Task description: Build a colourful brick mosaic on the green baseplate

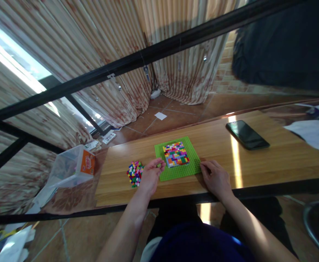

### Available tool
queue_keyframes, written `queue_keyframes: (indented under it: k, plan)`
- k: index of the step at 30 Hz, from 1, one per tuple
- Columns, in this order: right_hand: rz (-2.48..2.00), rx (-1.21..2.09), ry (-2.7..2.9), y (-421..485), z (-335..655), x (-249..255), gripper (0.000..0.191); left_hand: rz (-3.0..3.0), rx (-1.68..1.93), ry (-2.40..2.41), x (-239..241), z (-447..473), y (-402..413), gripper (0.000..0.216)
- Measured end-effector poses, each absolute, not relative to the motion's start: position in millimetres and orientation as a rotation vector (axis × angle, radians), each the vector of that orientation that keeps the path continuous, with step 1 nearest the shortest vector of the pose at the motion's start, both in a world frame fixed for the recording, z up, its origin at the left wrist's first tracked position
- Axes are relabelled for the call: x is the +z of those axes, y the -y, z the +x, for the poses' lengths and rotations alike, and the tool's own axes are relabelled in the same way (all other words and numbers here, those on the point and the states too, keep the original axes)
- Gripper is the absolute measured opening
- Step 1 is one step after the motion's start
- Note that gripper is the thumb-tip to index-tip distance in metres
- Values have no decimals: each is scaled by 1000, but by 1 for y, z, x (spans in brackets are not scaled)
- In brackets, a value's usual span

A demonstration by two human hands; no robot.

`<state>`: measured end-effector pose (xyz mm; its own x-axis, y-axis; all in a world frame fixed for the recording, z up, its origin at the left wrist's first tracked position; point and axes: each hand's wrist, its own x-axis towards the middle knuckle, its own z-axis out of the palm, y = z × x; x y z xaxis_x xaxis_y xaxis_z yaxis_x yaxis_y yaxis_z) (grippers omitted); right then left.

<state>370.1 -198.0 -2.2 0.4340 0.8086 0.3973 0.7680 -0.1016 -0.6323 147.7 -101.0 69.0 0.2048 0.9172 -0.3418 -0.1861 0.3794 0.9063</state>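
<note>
A green studded baseplate point(195, 160) lies flat on the wooden table, with a dense patch of multicoloured building bricks point(176, 154) pressed onto its middle. My left hand point(150, 175) is at the plate's left edge, palm partly up and fingers curled together. A small greenish bit shows between those fingers; whether it is a brick or the plate behind is too small to tell. My right hand point(217, 179) rests on the table at the plate's right edge, thumb and curled fingers closed at its rim. Left of my left hand lies a loose pile of mixed bricks point(134, 174).
A black phone point(247, 134) lies on the table point(216, 145) to the right, beside a bright strip of sunlight. White paper point(315, 134) is at the far right. A clear plastic box point(69, 165) with an orange label stands left of the table. A dark metal bar point(137, 60) crosses beyond it.
</note>
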Motion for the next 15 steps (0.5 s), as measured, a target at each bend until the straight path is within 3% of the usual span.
queue_keyframes:
  k: [8,15]
  plan:
    - [-1860,24,1360,198,371,-5,25,850,863,-1011,78,153,111,18]
    - [-1860,52,1347,198,370,-4,25,979,835,-1098,75,158,112,28]
